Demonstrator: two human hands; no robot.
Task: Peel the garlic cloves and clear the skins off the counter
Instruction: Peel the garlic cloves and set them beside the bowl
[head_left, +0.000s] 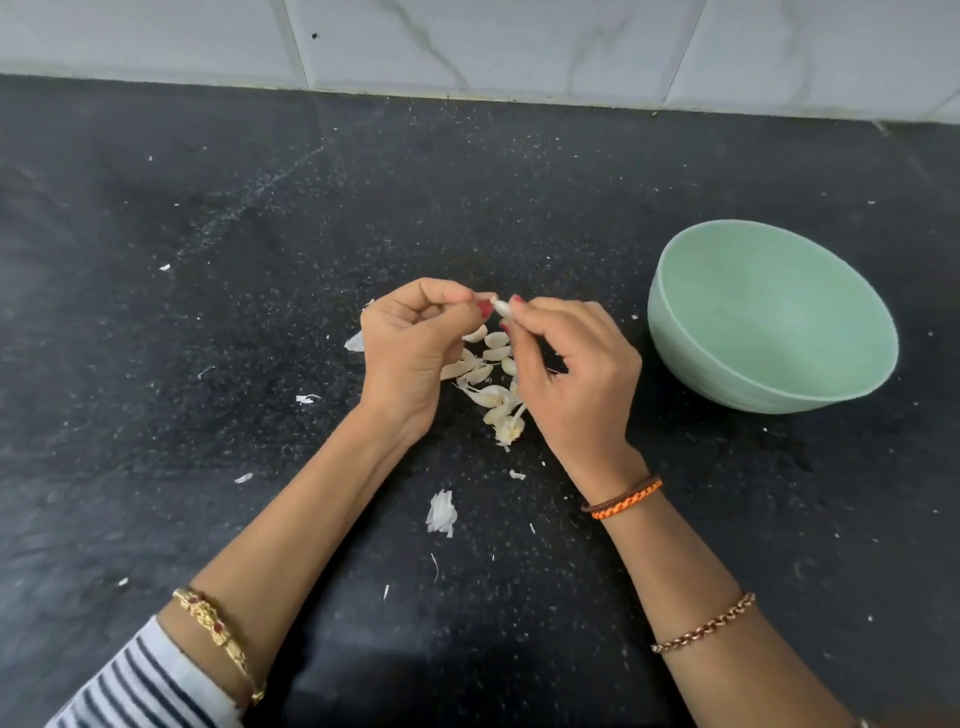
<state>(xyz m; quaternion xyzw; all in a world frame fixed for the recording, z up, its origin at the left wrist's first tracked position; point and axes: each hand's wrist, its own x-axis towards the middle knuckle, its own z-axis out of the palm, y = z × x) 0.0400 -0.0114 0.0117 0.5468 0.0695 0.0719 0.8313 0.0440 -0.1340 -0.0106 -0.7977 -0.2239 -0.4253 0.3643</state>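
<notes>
The counter (208, 312) carries scattered skins (441, 513) near the forearms, so clearing is not yet done. The green bowl (769, 317), just right of the right hand (571, 384), looks empty. A pile of cloves (493, 374) waits under both hands. The left hand (410, 348) and the right hand pinch together one clove (505, 307) at the fingertips, so I judge the peeling is only beginning.

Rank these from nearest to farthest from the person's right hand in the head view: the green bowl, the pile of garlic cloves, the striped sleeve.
1. The pile of garlic cloves, right beside and under the right hand, on its left.
2. The green bowl, further right on the counter.
3. The striped sleeve, bottom left, on the other arm.
</notes>
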